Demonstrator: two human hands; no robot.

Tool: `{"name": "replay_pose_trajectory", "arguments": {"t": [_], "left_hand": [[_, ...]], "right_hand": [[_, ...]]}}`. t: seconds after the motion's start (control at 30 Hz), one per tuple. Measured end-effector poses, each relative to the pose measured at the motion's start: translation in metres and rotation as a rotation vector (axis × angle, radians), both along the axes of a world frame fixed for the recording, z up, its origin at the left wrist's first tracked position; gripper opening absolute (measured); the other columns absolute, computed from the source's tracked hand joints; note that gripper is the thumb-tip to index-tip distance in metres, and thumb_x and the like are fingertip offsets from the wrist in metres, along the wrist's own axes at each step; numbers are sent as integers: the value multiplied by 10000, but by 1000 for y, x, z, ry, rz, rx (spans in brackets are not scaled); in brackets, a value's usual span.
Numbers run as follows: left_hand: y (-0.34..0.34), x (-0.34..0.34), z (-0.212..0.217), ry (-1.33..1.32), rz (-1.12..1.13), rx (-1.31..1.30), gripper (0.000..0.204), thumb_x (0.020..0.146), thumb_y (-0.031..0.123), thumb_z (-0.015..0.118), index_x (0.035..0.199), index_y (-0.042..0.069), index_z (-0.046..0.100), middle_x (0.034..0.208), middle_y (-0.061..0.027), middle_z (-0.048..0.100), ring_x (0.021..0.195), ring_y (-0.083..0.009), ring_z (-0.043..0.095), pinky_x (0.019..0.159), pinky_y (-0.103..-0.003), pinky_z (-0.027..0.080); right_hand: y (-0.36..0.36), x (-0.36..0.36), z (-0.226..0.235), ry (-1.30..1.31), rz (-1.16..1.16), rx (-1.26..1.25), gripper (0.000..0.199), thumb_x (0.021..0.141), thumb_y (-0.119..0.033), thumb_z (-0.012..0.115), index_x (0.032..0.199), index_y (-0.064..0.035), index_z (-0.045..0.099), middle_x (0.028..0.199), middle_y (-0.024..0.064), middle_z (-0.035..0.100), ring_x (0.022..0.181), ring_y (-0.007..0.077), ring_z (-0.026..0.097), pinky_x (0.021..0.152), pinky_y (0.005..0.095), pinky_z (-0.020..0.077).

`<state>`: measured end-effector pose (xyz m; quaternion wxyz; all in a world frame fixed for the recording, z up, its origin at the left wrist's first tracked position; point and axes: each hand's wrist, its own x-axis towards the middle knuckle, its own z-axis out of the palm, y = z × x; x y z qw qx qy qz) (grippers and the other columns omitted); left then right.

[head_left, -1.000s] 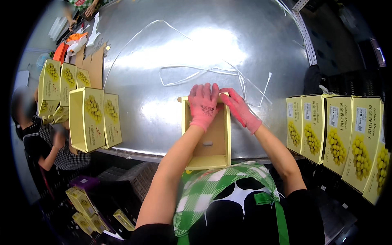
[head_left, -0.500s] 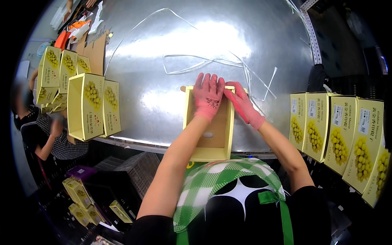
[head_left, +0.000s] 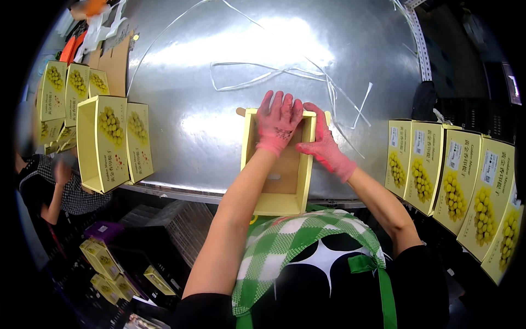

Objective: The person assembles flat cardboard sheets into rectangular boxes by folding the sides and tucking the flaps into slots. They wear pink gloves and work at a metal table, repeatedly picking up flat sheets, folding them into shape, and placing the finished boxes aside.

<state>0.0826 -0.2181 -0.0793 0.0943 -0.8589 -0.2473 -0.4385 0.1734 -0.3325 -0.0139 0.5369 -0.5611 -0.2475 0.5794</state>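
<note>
A yellow cardboard box point(head_left: 304, 189) lies open side up at the table's near edge, in front of my apron. Over its far end reaches my left hand point(head_left: 278, 122) in a pink, dirt-marked glove, with the fingers stretched out across the rim. My right hand point(head_left: 324, 143), gloved too, clasps the box's right wall: the thumb hooks over onto the inner side and the fingers lie along the outside. A hand hole shows in the box's brown bottom. The left palm's contact with the inside is hidden.
White strapping point(head_left: 263, 82) lies loose across the metal table point(head_left: 181, 126). Printed grape boxes point(head_left: 109, 145) stand at the left, and a row of similar cartons point(head_left: 455, 186) lines the right. A co-worker point(head_left: 82, 186) is at the left. Crates point(head_left: 183, 225) sit below the table edge.
My right thumb has swung left, over the box's right wall to its inner side. My left hand stays at the far end. The whole view has shifted slightly.
</note>
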Motion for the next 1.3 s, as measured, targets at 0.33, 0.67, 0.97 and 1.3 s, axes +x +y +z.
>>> {"name": "replay_pose_trajectory", "arguments": {"t": [0.33,0.67,0.97,1.3], "left_hand": [[-9,5,-3,-143,28,-102,344,780,126,645,1081,139,478,1157,-75,430,1081,-279,464,889,-499,471],[-14,3,11,-133,-5,-152,295,784,88,601,1060,117,500,1044,-84,445,1059,-289,447,958,-505,428],[-18,-2,16,509,123,-279,476,823,243,564,1264,112,441,1140,-121,497,1140,-272,460,1077,-514,263],[24,-90,81,-484,-282,-1334,368,912,115,544,1266,42,476,1202,-92,496,1097,-181,521,903,-289,450]], "right_hand": [[0,-16,-10,-168,-85,-25,887,666,139,531,1422,-183,194,1337,46,332,1207,158,387,833,251,444],[0,-21,-25,-379,-137,-45,860,644,108,520,1398,-176,220,1311,84,366,1174,189,410,802,250,450],[13,-25,-4,-755,-163,-156,784,695,46,514,1403,-90,209,1348,204,359,1201,355,406,937,381,410],[31,-49,31,-1964,298,63,745,756,-236,651,1406,-125,303,1418,132,331,1339,304,279,1130,485,128]]}}
